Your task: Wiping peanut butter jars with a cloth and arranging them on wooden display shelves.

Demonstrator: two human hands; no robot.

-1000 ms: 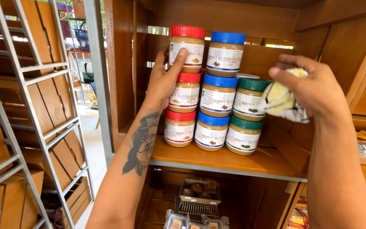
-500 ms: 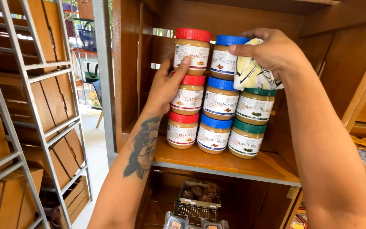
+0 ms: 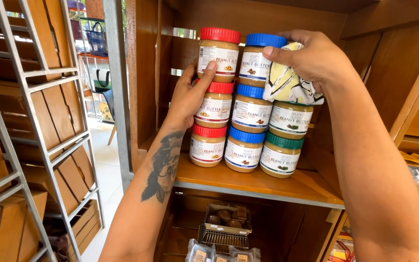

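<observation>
Cloth (image 3: pixel 287 80), yellow and white and bunched up, is sitting in my right hand (image 3: pixel 311 58), whose fingers (image 3: pixel 280 53) are clamped around it, and I am pressing it against the side of the blue-lidded jar (image 3: pixel 255 60) at the top of the middle column. The wad is lying under my palm with the thumb across its upper edge, and its loose end is hanging down over the lid of the green-lidded jar (image 3: pixel 291 119) beneath, so that lid is mostly hidden from me. I am judging that I am wiping the stacked jars, working on the top row. My left hand (image 3: pixel 190 97) is steadying the left column: its fingers are spread apart, with the thumb (image 3: pixel 208 73) resting against the red-lidded top jar (image 3: pixel 217 53) and the palm lying beside the red-lidded jar (image 3: pixel 214 104) below it; the other fingers are going behind the stack, where I am not able to follow them. As I see it, the next stroke is calling for light pressure and a firm brace on the left, since the jars are standing three high and are touching only lid to base. The whole stack is standing on a wooden shelf (image 3: pixel 248 182), near its front edge, with a wire basket (image 3: pixel 224 228) of dark goods on the level below.
</observation>
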